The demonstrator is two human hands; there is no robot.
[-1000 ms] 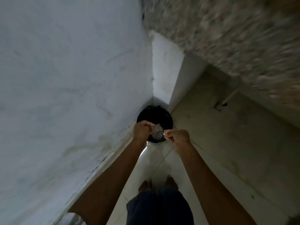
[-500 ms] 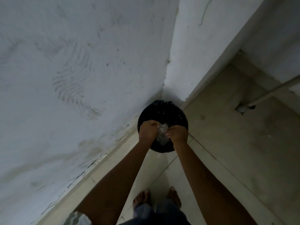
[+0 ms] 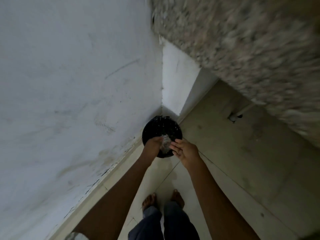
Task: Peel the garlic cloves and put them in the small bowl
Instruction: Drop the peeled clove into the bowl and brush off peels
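Head cam: L hand [image 3: 153, 144] curled round pale wad [image 3: 165, 143], R hand [image 3: 186, 150] flat-fingered against it, over bin [image 3: 161, 126].

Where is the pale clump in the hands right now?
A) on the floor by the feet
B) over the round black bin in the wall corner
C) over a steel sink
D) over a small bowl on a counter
B: the left hand and the right hand have the pale clump between them above the open black bin, which stands on the floor where the two walls meet.
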